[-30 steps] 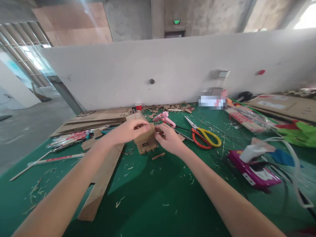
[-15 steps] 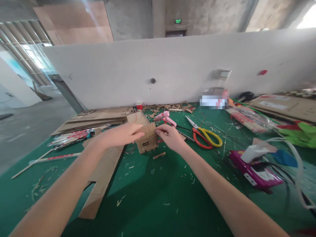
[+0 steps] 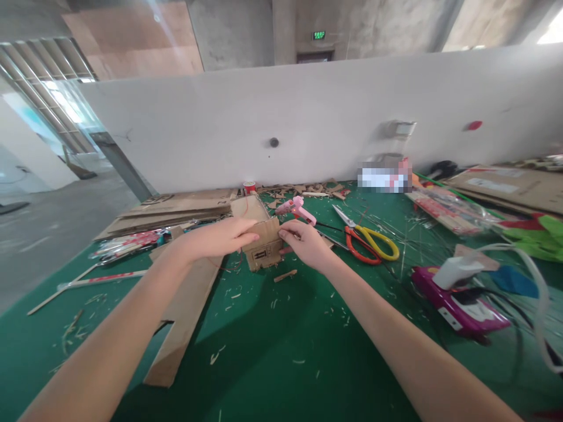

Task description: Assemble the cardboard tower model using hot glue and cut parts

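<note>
Box (image 3: 265, 252) between both hands' fingertips, right hand (image 3: 304, 245) pinching its near edge, left hand (image 3: 220, 239) with fingers close together over its other side, can't tell if pinching. Likely light, stiffish, crushable card; best held by edges at the fingertips, not mid-panel.

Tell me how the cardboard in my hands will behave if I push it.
The cardboard is probably light for its size, being thin sheet. Its printed face stands nearly flat between the left hand and right hand, so it seems fairly stiff, though a hard push may crease it. With flat faces, it seems unlikely to roll.
</note>
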The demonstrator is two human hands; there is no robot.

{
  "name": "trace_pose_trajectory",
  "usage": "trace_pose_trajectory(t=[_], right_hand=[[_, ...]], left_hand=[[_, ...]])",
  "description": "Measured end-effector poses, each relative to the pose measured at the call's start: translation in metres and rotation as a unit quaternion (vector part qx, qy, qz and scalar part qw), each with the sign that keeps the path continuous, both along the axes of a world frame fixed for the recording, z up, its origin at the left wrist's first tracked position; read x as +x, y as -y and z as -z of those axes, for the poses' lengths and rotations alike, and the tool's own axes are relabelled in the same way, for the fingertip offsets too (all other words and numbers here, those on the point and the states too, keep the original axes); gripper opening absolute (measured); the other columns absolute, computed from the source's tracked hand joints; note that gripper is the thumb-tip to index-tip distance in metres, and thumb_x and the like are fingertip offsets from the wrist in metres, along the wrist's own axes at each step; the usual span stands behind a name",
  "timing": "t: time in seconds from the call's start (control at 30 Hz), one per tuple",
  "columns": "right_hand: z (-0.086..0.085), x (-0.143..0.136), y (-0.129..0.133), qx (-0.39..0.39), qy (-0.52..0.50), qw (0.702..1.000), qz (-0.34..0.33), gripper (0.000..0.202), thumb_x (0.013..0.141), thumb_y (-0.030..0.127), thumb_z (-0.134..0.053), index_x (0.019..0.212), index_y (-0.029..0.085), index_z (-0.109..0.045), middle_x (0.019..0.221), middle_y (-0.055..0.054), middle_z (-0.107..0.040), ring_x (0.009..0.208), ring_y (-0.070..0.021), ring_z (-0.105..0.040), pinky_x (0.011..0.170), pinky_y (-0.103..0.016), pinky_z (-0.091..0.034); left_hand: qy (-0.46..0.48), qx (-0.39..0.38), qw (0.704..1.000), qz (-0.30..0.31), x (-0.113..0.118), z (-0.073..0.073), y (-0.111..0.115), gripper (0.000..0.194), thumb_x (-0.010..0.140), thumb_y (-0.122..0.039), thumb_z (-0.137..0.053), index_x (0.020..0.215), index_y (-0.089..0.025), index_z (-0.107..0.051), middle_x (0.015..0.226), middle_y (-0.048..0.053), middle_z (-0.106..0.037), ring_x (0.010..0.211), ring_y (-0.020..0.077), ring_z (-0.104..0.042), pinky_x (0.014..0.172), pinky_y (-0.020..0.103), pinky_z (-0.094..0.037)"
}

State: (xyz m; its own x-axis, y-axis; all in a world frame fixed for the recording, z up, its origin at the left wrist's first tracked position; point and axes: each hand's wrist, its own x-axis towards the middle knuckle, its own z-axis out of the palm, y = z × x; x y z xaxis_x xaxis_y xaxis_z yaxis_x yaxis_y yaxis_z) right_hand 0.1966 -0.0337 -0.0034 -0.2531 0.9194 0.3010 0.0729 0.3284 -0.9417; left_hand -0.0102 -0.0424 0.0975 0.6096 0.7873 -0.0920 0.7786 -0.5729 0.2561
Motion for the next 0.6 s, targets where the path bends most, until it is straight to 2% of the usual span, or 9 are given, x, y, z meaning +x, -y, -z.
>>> trace_pose_trajectory(t=[0.37,0.5,0.6], right_hand=[[0.0031,-0.0024,0.0007,0.014,0.003,1.0,0.001,0.017,0.088,0.028,-0.05,0.091,0.02,-0.065,0.104,-0.006,-0.051,0.086,-0.0164,-0.059,0.066,-0.029,-0.062],[0.0046,-0.0018,0.0028,0.031,0.007,0.999,0.013,0.017,0.089,0.03,-0.05,0.092,0.019,-0.063,0.102,-0.006,-0.05,0.084,-0.0162,-0.059,0.065,-0.029,-0.062],[0.008,-0.0014,0.0023,0.044,0.023,0.998,0.027,0.019,0.088,0.033,-0.05,0.095,0.019,-0.062,0.099,-0.006,-0.052,0.082,-0.016,-0.058,0.06,-0.027,-0.06]], left_hand=[[-0.015,0.002,1.0,-0.002,0.0011,-0.0016,0.001,0.027,0.091,-0.039,-0.036,0.076,-0.019,-0.047,0.075,0.005,-0.055,0.065,0.0166,-0.048,0.057,0.03,-0.029],[-0.02,0.003,1.0,-0.012,-0.0009,0.0001,0.0007,0.033,0.092,-0.046,-0.036,0.078,-0.019,-0.049,0.074,0.004,-0.057,0.062,0.016,-0.049,0.055,0.029,-0.029],[0.009,-0.024,0.999,-0.024,-0.0035,-0.0025,0.0006,0.041,0.088,-0.057,-0.041,0.078,-0.019,-0.053,0.073,0.003,-0.059,0.062,0.0157,-0.051,0.054,0.028,-0.031]])
